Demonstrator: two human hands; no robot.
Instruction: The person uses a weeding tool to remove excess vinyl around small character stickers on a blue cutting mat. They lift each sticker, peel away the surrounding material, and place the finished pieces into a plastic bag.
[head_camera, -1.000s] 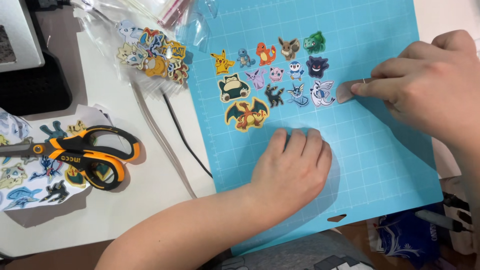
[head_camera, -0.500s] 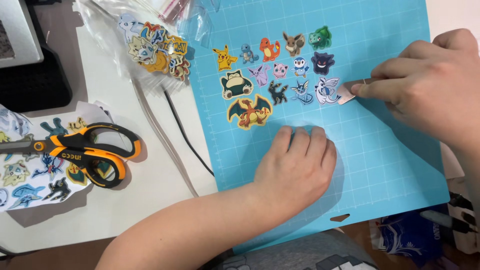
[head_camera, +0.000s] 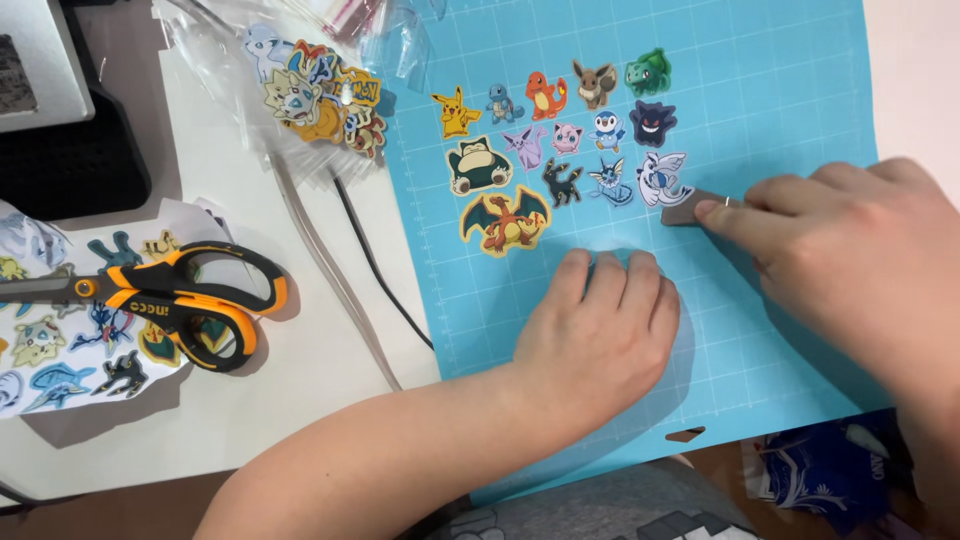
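Pinching a small grey sticker (head_camera: 688, 206) at centre right of the frame, the right hand (head_camera: 850, 255) has its fingers (head_camera: 740, 215) pressed together on it; the piece lies just left of the fingertips, long axis roughly level, beside the white bird sticker (head_camera: 664, 177); the left hand (head_camera: 600, 335) lies flat, fingers close together, on the blue cutting mat (head_camera: 790, 90), holding nothing; scissors (head_camera: 170, 300) rest far left on the worktop (head_camera: 300, 390).

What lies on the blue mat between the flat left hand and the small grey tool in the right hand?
In the head view, only bare blue mat lies between the left hand and the grey tool pinched by the right hand.
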